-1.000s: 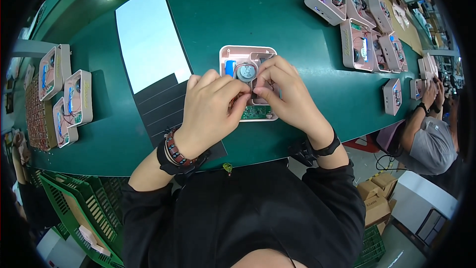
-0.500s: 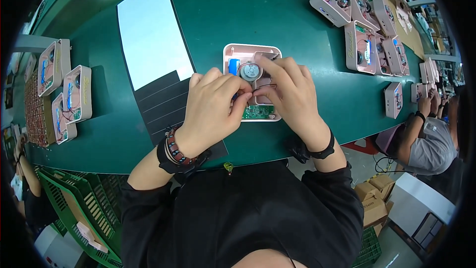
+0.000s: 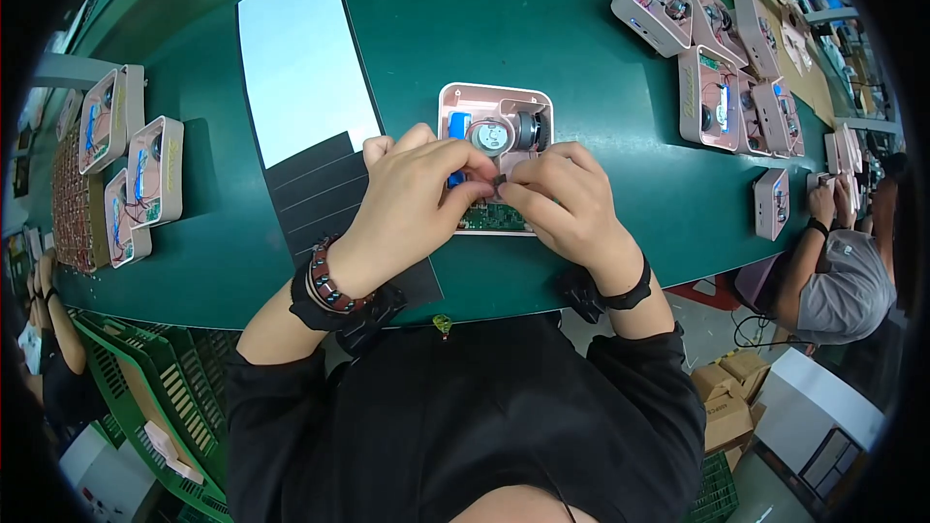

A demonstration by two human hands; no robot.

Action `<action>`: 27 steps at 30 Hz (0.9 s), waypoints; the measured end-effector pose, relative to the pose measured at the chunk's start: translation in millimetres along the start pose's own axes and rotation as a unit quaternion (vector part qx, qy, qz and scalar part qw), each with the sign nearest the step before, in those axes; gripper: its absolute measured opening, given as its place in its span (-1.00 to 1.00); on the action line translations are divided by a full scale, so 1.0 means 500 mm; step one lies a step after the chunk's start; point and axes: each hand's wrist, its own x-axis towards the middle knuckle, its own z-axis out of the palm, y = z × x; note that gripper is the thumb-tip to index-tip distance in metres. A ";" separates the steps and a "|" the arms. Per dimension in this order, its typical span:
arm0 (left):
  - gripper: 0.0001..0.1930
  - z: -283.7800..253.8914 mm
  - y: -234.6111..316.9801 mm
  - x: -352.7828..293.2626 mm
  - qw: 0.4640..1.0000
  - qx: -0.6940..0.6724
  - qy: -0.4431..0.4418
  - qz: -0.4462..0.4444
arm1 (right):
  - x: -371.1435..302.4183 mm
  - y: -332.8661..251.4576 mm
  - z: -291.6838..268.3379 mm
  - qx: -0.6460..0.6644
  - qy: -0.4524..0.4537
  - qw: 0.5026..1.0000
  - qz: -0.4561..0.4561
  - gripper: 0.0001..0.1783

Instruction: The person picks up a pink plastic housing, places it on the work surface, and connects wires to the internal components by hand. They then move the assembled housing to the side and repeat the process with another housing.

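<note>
A pink open plastic housing (image 3: pixel 497 93) lies on the table before me. Inside it sit a round silver motor-like part (image 3: pixel 491 138), a black round part (image 3: pixel 529 131), a blue battery-like block (image 3: pixel 459 125) and a green circuit board (image 3: pixel 499 217). Over the housing's middle, my left hand (image 3: pixel 415 203) pinches a small dark piece (image 3: pixel 499 181) between thumb and fingers. My right hand (image 3: pixel 572 205) closes on the same piece from the other side, fingertips nearly touching the left ones. My fingers hide much of the piece, so its kind stays unclear.
Similar pink housings (image 3: pixel 709 97) cluster at the far right, and several more (image 3: pixel 153 169) stand at the left. A white-and-black sheet (image 3: pixel 310 58) lies left of my work. Green crates (image 3: pixel 160 397) stand low at the left. A co-worker (image 3: pixel 841 271) sits at the right.
My right hand has shifted down off the round parts, uncovering the black one. Its fingers have drawn together near the left fingertips, where a small dark piece now shows instead of thin wires.
</note>
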 end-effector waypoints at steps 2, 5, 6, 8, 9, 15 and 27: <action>-0.94 -0.001 0.002 0.000 1.000 -0.008 -0.002 -0.007 | 0.000 0.002 0.004 0.014 0.004 1.000 -0.003 -0.76; -0.91 0.002 0.005 0.003 1.000 -0.012 -0.017 -0.004 | -0.003 0.002 0.011 0.057 0.040 0.996 0.058 -0.72; -0.89 0.003 0.005 0.004 1.000 -0.014 -0.024 -0.002 | -0.006 0.003 0.011 0.057 0.039 0.996 0.060 -0.72; -0.89 0.004 0.004 0.006 1.000 -0.020 -0.024 0.005 | -0.010 0.004 0.013 0.063 0.037 0.994 0.079 -0.70; -0.89 0.004 0.003 0.008 0.999 -0.026 -0.024 0.013 | -0.012 0.004 0.014 0.065 0.036 0.993 0.088 -0.69; -0.92 0.003 0.001 0.011 0.999 -0.003 -0.027 0.032 | -0.010 -0.010 0.013 0.057 0.031 0.988 0.139 -0.72; -0.92 0.023 0.009 -0.001 0.995 0.060 0.069 0.038 | -0.015 -0.014 0.022 0.058 0.036 0.979 0.190 -0.76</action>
